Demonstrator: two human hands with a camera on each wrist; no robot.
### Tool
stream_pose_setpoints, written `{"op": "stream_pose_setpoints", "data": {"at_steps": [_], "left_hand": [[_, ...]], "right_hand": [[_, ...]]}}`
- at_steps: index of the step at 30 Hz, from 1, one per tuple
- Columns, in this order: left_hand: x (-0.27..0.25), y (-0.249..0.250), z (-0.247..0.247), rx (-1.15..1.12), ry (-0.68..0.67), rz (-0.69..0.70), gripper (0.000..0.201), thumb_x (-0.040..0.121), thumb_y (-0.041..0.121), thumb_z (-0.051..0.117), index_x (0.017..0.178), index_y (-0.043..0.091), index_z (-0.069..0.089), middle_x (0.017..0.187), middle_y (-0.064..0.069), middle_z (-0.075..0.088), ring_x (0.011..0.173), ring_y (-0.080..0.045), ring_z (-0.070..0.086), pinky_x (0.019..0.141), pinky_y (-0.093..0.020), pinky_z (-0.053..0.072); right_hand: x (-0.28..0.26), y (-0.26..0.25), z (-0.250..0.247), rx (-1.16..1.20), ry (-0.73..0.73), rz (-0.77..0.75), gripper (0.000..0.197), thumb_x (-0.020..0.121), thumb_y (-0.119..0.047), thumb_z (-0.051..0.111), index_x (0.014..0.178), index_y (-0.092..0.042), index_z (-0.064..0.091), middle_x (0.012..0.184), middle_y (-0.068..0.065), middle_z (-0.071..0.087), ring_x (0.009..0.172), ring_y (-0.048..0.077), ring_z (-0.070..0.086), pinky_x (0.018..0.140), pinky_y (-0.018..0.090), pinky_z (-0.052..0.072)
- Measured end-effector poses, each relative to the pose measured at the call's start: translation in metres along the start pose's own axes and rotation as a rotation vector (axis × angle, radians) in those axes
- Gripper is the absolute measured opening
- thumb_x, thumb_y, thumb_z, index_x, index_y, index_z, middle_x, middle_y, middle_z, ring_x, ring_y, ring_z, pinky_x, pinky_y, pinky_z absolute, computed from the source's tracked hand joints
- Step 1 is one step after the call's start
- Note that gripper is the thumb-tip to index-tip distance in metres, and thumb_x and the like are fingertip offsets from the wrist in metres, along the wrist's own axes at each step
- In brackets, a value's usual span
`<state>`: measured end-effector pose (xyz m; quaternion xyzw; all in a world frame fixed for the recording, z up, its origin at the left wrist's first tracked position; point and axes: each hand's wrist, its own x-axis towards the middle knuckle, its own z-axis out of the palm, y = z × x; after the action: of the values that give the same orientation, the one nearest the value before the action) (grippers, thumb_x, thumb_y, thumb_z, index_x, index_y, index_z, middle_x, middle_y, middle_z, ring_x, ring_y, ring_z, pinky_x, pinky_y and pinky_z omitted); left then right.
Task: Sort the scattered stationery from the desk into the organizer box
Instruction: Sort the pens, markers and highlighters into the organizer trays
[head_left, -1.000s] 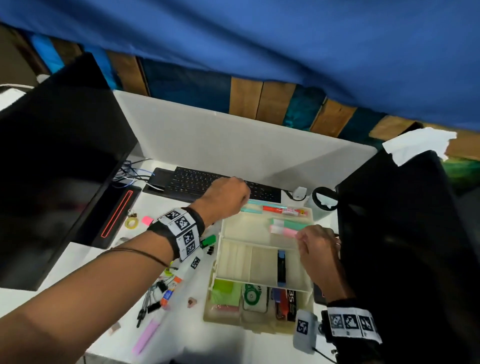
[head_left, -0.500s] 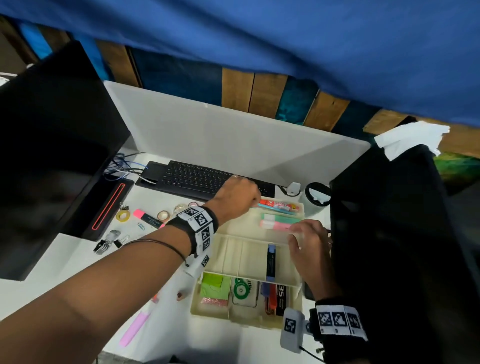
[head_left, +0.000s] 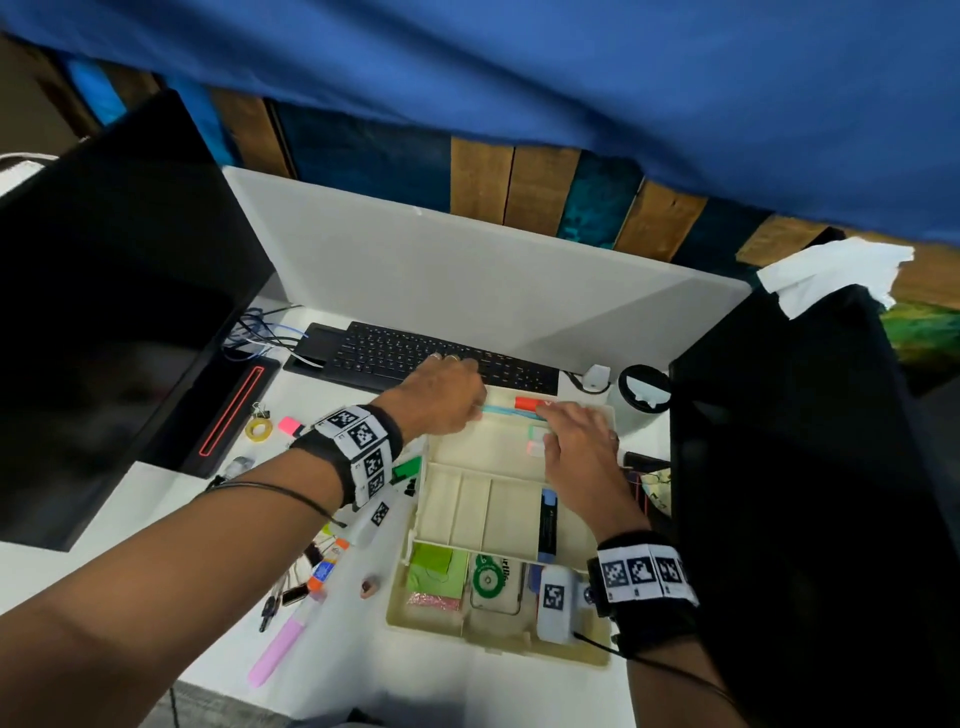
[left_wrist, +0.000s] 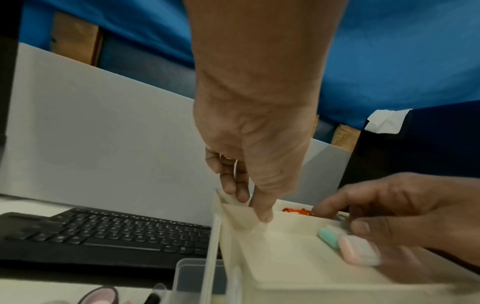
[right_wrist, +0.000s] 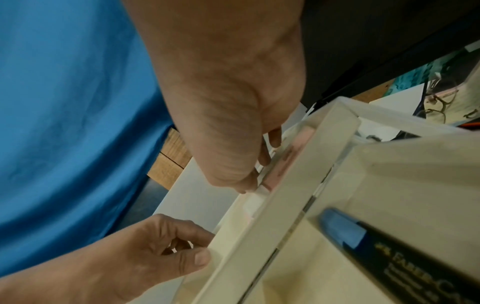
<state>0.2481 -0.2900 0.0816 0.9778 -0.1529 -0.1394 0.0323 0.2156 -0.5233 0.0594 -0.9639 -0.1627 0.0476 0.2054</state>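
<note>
A pink marker and clips lay on the desk left of the box. Beyond, the left hand pinched the box's far-left corner; right-hand fingers curled over two erasers in its far tray.
</note>
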Motion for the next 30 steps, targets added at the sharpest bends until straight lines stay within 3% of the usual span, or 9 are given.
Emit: {"op": "stream_pose_setpoints", "data": {"at_steps": [5,10,14,17,21,23,26,30], "left_hand": [[-0.001,-0.001,0.000,-0.047,0.046,-0.019,0.018,0.096,0.029,0.069,0.111,0.019,0.073,0.109,-0.002,0.065,0.100,-0.020,0.061,0.086,-0.032,0.046],[-0.002,0.008,0.000,-0.052,0.066,-0.066,0.019,0.094,0.017,0.070,0.112,0.021,0.075,0.103,-0.004,0.073,0.095,-0.024,0.067,0.086,-0.037,0.052],[-0.004,0.007,-0.001,-0.183,0.078,-0.087,0.024,0.090,0.009,0.073,0.110,0.023,0.076,0.107,0.001,0.076,0.097,-0.021,0.070,0.092,-0.035,0.052],[-0.007,0.006,-0.001,-0.198,0.111,-0.073,0.024,0.091,0.013,0.075,0.113,0.023,0.074,0.110,0.003,0.075,0.100,-0.018,0.068,0.098,-0.037,0.050],[-0.014,0.010,0.003,-0.164,0.237,-0.040,0.020,0.090,0.016,0.072,0.108,0.026,0.073,0.107,0.002,0.069,0.099,-0.020,0.064,0.093,-0.039,0.053],[-0.017,0.021,0.005,-0.210,0.286,0.014,0.016,0.091,0.014,0.068,0.101,0.025,0.075,0.099,0.003,0.067,0.091,-0.017,0.064,0.082,-0.035,0.056],[-0.021,0.048,0.013,-0.271,0.226,0.102,0.011,0.093,0.024,0.069,0.099,0.027,0.078,0.100,0.004,0.072,0.084,-0.015,0.068,0.071,-0.028,0.052],[-0.017,0.073,0.028,-0.343,0.204,0.025,0.019,0.090,0.043,0.074,0.086,0.024,0.075,0.081,0.008,0.070,0.070,-0.013,0.063,0.065,-0.029,0.053]], "right_hand": [[0.000,0.007,0.006,-0.092,-0.026,0.073,0.041,0.105,-0.027,0.047,0.145,-0.032,0.052,0.142,-0.005,0.051,0.137,0.022,0.036,0.113,0.047,0.029],[0.001,0.014,0.009,-0.123,-0.001,0.134,0.036,0.104,-0.032,0.049,0.138,-0.027,0.057,0.140,0.002,0.049,0.133,0.024,0.038,0.114,0.049,0.032],[-0.004,0.016,0.006,-0.003,0.096,0.159,0.034,0.095,-0.032,0.065,0.129,-0.024,0.064,0.131,-0.001,0.049,0.127,0.021,0.043,0.114,0.049,0.034],[-0.014,0.021,-0.002,0.086,0.130,0.132,0.023,0.087,-0.034,0.077,0.109,-0.029,0.070,0.121,-0.009,0.054,0.114,0.012,0.052,0.107,0.040,0.042],[-0.024,0.034,-0.001,0.202,0.065,0.150,0.017,0.082,-0.020,0.086,0.094,-0.024,0.074,0.099,-0.009,0.066,0.088,0.005,0.065,0.083,0.028,0.060],[-0.026,0.040,0.002,0.231,0.066,0.196,0.018,0.082,-0.015,0.085,0.095,-0.023,0.075,0.102,-0.006,0.066,0.092,0.007,0.067,0.083,0.024,0.059],[-0.024,0.043,0.005,0.279,0.096,0.236,0.020,0.082,-0.009,0.084,0.092,-0.024,0.075,0.103,-0.005,0.065,0.095,0.012,0.068,0.086,0.024,0.056],[-0.026,0.039,0.006,0.242,0.110,0.246,0.020,0.084,-0.008,0.081,0.095,-0.023,0.074,0.104,-0.005,0.064,0.096,0.011,0.067,0.088,0.027,0.057]]}}
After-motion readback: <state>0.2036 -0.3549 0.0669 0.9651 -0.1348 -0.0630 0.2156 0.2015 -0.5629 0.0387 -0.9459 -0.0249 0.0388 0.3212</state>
